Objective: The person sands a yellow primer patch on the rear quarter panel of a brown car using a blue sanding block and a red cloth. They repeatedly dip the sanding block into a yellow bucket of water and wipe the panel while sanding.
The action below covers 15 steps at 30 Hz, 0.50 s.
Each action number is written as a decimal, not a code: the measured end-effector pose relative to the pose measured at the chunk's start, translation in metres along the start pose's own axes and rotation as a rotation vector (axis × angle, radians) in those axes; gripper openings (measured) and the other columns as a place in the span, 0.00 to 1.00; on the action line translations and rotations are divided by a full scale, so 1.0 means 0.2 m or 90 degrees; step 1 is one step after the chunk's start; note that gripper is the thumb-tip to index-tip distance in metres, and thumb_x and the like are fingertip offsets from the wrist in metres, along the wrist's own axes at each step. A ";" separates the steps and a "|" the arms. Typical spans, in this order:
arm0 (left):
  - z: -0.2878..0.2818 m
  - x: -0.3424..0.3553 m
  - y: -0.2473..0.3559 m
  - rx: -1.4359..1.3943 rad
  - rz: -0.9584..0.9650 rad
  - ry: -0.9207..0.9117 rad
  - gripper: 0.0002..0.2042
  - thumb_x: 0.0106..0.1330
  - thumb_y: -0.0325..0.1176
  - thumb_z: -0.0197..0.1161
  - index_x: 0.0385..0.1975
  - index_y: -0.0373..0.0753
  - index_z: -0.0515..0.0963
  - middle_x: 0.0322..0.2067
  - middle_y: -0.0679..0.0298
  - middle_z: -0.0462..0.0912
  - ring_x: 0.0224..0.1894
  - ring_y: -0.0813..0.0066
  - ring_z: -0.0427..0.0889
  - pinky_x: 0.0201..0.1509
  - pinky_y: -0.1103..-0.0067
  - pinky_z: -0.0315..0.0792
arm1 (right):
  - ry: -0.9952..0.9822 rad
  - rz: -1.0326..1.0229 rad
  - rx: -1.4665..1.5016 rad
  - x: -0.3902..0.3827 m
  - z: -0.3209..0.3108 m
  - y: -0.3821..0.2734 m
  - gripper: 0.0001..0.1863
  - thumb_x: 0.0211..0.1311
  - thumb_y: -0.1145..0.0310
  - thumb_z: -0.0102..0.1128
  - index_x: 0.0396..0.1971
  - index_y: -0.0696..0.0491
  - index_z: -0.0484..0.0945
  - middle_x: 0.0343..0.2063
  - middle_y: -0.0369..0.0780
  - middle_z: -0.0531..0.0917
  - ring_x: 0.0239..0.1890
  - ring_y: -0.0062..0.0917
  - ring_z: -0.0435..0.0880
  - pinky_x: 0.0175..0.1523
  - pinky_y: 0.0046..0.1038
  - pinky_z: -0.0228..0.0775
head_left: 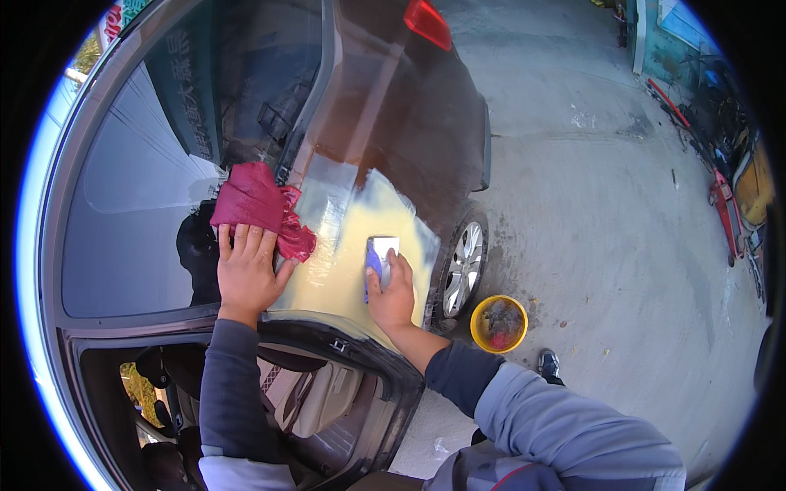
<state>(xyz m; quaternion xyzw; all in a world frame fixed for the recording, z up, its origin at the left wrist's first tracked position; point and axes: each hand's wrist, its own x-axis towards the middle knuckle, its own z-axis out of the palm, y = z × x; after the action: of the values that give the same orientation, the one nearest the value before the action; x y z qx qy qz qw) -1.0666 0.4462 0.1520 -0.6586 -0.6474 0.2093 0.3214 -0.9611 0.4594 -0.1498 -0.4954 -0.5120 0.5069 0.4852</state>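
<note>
My left hand (247, 274) lies with its fingers stretched out over the lower edge of a dark red cloth (250, 196), which rests bunched up against the car's side window (139, 237). My right hand (393, 299) grips a sanding block (383, 250), white with a purple-blue side, and holds it against the body panel. Pale yellow filler (360, 221) covers this part of the brown rear panel, with grey-white patches around its edges. Wet-looking shine shows on the filler between my hands. The block's underside is hidden.
Below the panel is an open door frame (344, 344) with a beige seat inside. Beside the rear wheel (464, 266), a yellow bucket (499, 325) of murky water stands on the concrete floor (606, 229). A red floor jack (725, 209) and clutter line the right side. A red tail light (427, 23) is at the top.
</note>
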 end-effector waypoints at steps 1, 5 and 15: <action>0.01 0.01 0.00 0.019 0.016 0.022 0.35 0.65 0.58 0.68 0.65 0.37 0.78 0.64 0.52 0.80 0.72 0.51 0.72 0.85 0.50 0.47 | -0.015 -0.034 -0.052 -0.05 -0.02 -0.04 0.35 0.74 0.56 0.68 0.74 0.57 0.70 0.70 0.55 0.73 0.69 0.50 0.78 0.73 0.40 0.71; 0.04 0.02 0.00 -0.027 0.049 0.091 0.35 0.66 0.57 0.67 0.62 0.32 0.78 0.64 0.46 0.78 0.73 0.45 0.69 0.85 0.47 0.44 | -0.130 0.050 -0.104 0.17 -0.20 -0.28 0.36 0.75 0.55 0.65 0.75 0.60 0.70 0.71 0.57 0.72 0.69 0.52 0.77 0.73 0.40 0.71; 0.06 0.03 0.01 -0.039 0.054 0.090 0.37 0.65 0.56 0.68 0.65 0.32 0.75 0.66 0.47 0.75 0.76 0.47 0.66 0.85 0.47 0.42 | -0.092 0.014 -0.192 0.13 -0.14 -0.22 0.38 0.78 0.51 0.57 0.75 0.64 0.66 0.67 0.58 0.75 0.62 0.54 0.82 0.69 0.41 0.73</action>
<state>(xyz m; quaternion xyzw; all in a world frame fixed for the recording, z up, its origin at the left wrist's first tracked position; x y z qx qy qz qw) -1.0732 0.4546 0.1426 -0.7082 -0.6006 0.1563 0.3366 -0.9339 0.4876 -0.1046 -0.5304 -0.6107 0.4636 0.3616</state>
